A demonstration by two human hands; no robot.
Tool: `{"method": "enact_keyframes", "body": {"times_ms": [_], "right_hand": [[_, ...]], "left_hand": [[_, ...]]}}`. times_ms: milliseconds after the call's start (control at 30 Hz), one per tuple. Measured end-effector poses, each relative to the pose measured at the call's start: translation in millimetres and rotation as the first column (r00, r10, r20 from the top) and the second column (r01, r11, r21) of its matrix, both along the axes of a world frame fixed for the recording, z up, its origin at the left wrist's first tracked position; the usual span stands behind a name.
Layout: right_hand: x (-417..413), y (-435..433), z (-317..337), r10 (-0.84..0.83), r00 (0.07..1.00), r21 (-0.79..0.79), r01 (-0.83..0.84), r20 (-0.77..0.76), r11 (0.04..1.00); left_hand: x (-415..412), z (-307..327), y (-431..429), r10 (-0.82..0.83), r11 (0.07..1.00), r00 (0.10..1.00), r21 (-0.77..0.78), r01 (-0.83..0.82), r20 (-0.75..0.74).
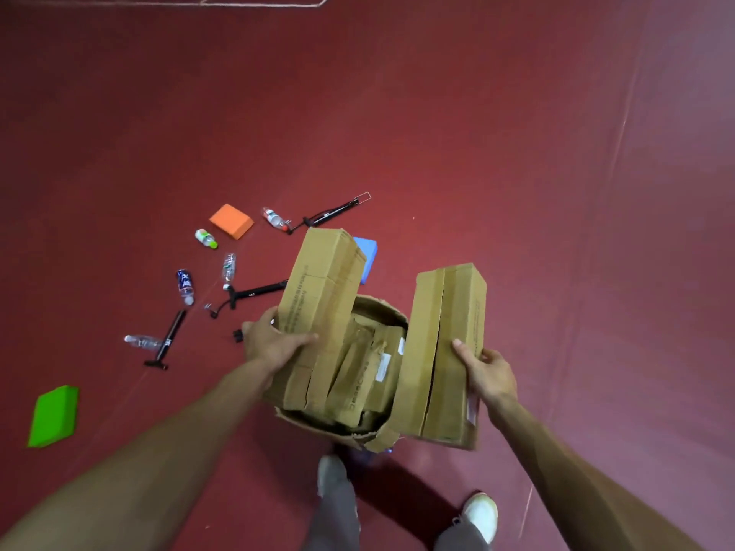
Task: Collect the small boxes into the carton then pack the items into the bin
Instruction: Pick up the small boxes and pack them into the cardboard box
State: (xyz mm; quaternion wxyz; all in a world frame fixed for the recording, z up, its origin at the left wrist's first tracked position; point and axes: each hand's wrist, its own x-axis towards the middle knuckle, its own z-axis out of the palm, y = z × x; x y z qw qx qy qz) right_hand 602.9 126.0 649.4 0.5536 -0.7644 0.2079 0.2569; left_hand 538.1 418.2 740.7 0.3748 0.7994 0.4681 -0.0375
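Note:
An open, worn brown carton (374, 433) stands on the red floor in front of my feet, with several small cardboard boxes (380, 363) packed inside. My left hand (274, 342) grips a long cardboard box (322, 288) that stands tilted at the carton's left side, its lower end inside. My right hand (487, 371) grips a second long cardboard box (445, 344) upright against the carton's right side. No bin is in view.
On the floor to the left lie several plastic bottles (228, 268), black hand pumps (171, 338), an orange block (231, 220) and a green block (53, 415). A blue block (368, 258) shows behind the left box. My shoes (481, 515) stand just below the carton.

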Motion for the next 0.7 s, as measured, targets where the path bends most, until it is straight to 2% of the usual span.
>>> {"method": "enact_keyframes", "body": {"times_ms": [200, 400, 567, 700], "right_hand": [[-10, 106, -36, 0.065, 0.990, -0.041, -0.071, -0.127, 0.997], [-11, 190, -105, -0.011, 0.970, -0.107, -0.015, -0.243, 0.994], [-11, 236, -181, -0.036, 0.956, -0.133, -0.003, -0.290, 0.991], [-3, 249, -250, -0.014, 0.950, -0.141, -0.031, -0.312, 0.990]], "left_hand": [[-11, -50, 108, 0.020, 0.996, 0.998, -0.087, -0.025, -0.060], [-5, -134, 191, -0.042, 0.983, 0.987, -0.185, 0.012, -0.157], [10, -242, 232, -0.106, 0.955, 0.950, -0.295, 0.015, -0.294], [24, -327, 242, -0.128, 0.939, 0.935, -0.343, 0.007, -0.331]]}}
